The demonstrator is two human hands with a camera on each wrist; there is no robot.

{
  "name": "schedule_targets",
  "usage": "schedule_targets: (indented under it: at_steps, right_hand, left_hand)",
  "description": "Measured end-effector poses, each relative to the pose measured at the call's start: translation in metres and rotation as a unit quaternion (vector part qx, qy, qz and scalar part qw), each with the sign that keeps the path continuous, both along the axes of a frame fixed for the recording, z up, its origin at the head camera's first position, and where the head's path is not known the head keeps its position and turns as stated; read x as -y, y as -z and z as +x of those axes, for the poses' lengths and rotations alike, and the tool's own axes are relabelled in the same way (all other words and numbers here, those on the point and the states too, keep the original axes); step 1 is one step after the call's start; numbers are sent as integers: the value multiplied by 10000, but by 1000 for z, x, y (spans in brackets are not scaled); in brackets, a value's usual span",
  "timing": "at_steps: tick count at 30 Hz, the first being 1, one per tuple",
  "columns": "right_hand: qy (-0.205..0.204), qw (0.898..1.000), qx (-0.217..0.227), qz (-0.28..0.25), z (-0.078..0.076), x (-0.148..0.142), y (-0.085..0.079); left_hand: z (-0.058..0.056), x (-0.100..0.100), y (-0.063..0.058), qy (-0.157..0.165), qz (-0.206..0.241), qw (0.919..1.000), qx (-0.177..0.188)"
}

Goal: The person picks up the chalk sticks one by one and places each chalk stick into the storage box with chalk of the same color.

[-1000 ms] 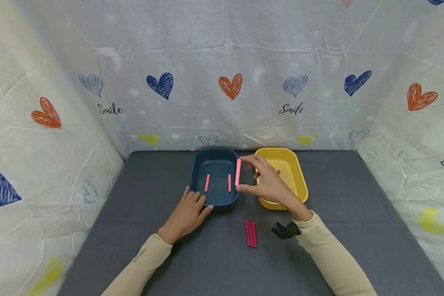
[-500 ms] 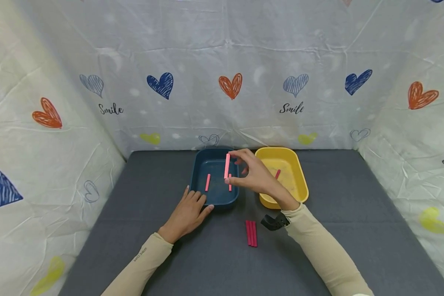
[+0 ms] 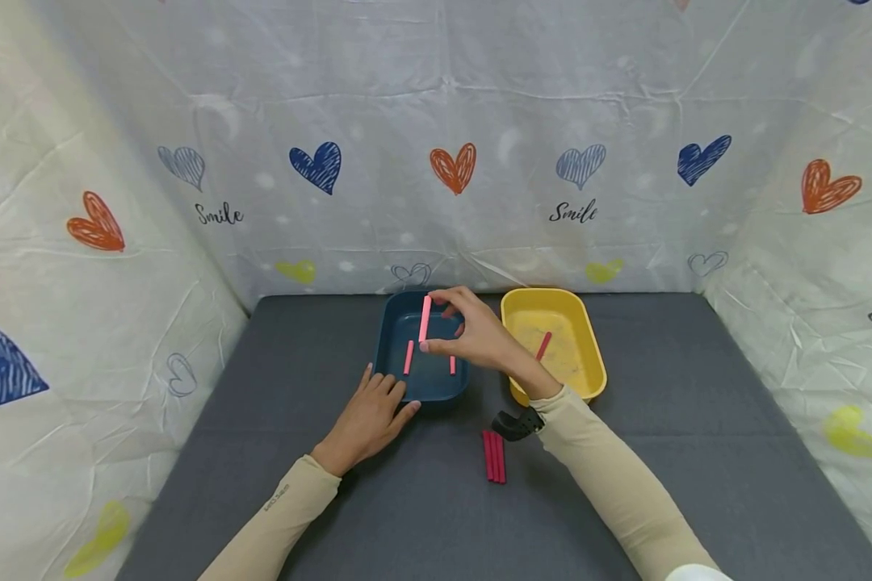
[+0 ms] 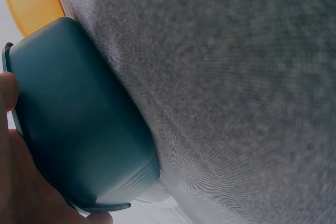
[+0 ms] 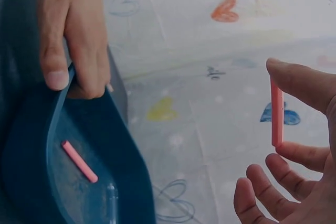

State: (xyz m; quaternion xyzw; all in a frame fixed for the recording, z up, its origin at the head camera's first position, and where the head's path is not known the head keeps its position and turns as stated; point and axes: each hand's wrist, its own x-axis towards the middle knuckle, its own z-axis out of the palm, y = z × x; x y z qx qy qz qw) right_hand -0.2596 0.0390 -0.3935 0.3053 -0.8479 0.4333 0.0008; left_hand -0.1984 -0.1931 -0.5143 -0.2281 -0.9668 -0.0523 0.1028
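Note:
Between thumb and index fingertip, my right hand [image 3: 475, 331] pinches a pink chalk stick [image 3: 425, 320] by its two ends, held above the blue tray [image 3: 439, 399]. Its other fingers are loosely bent, as the right wrist view shows. Inside the tray, one pink stick [image 3: 408, 357] lies on the left; another pink stick [image 3: 452, 367] on the right is partly covered by the right hand. My left hand [image 3: 363, 424] holds the tray's near left corner, thumb outside the wall and fingers over the rim. The left wrist view shows the tray's outer wall [image 4: 84, 114].
A yellow tray [image 3: 592, 355] stands to the right, with a darker red stick [image 3: 543, 345] in it and dusty marks on its floor. Three dark pink sticks [image 3: 494, 457] lie side by side on the grey cloth in front. A patterned curtain [image 3: 378, 234] closes off the back and sides.
My right hand has carried the pink chalk stick leftward, from the gap between the trays to over the blue tray. The red stick in the yellow tray shows more now. My left hand stays put.

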Motion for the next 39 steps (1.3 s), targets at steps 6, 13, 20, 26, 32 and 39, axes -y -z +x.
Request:
schedule_targets:
  at_steps: [6, 13, 20, 26, 32, 39]
  right_hand:
    - [103, 9997, 74, 229, -9, 11, 6]
    - [134, 9985, 191, 491, -16, 19, 14]
    - [132, 9964, 369, 751, -27, 29, 19]
    - [79, 9946, 345, 977, -38, 41, 23]
    - [86, 9924, 494, 1128, -46, 49, 32]
    - [105, 9875, 520, 1482, -54, 56, 42]
  left_hand:
    - [1, 0, 0, 18, 23, 10000, -34]
    - [4, 0, 1, -9, 1, 10000, 37]
    - [3, -1, -2, -32, 72, 9999, 84]
    - [-1, -1, 0, -41, 37, 10000, 66]
    - [-2, 0, 0, -36, 10, 10000, 54]
    - [-2, 0, 1, -20, 10, 10000, 64]
